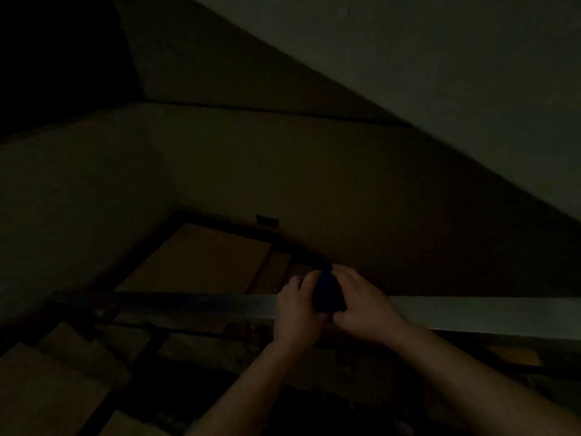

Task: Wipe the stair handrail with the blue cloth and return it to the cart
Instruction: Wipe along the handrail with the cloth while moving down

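The scene is very dark. A pale handrail (471, 313) runs across the lower part of the view, from left to right. A dark blue cloth (327, 294) is bunched on top of the rail between my two hands. My left hand (298, 309) grips the cloth from the left, fingers curled over it. My right hand (361, 306) holds it from the right, thumb under the rail's edge. Both forearms reach up from the bottom of the view. No cart is visible.
Beyond the rail a landing floor (198, 259) and wooden stair treads (47, 382) drop away at lower left. Dark railing bars (151, 344) stand under the handrail. Plain walls (283, 171) rise behind, with the slanted underside of the stairs (440, 58) above.
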